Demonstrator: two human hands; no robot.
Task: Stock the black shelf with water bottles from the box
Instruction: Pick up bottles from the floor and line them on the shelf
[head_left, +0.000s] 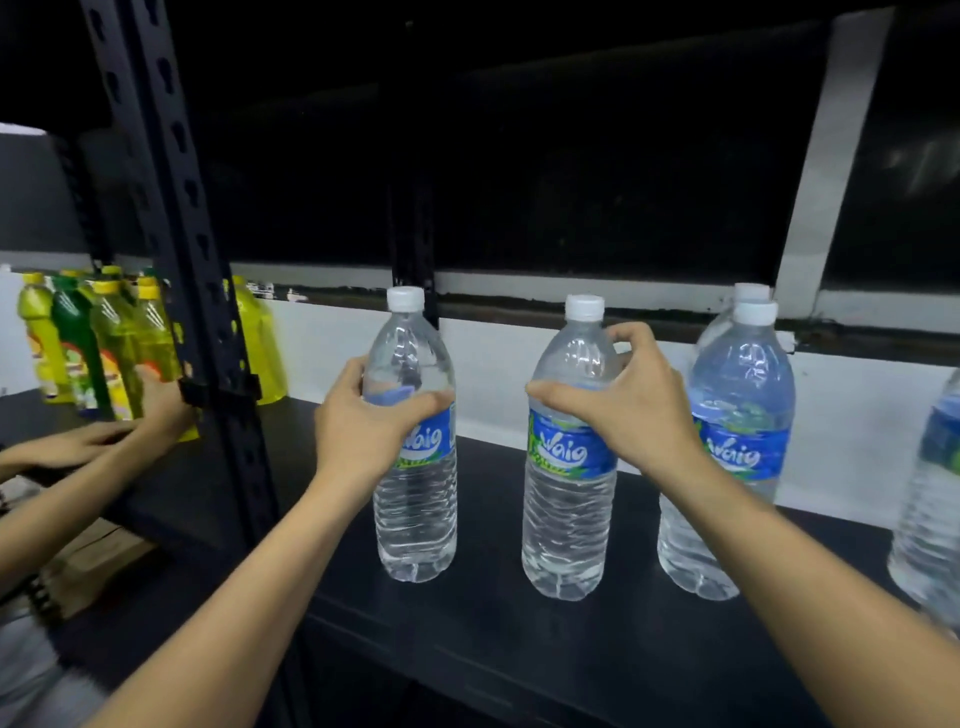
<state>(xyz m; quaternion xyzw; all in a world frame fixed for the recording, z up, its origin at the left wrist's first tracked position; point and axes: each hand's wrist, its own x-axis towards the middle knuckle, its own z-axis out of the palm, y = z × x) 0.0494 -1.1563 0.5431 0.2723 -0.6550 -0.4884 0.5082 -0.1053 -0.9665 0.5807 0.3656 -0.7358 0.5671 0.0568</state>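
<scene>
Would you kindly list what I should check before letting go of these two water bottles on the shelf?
1. Left hand grips left bottle: ok.
2. Right hand grips middle bottle: ok.
3. Both bottles upright on black shelf: ok.
4. Middle bottle apart from third bottle: ok.
5. White caps on both: ok.
6. Other person's hands apart from left bottle: ok.

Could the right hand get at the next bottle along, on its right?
Probably yes: the next bottle stands close beside the right hand with nothing between, though the hand must first release the middle bottle it grips.
</scene>
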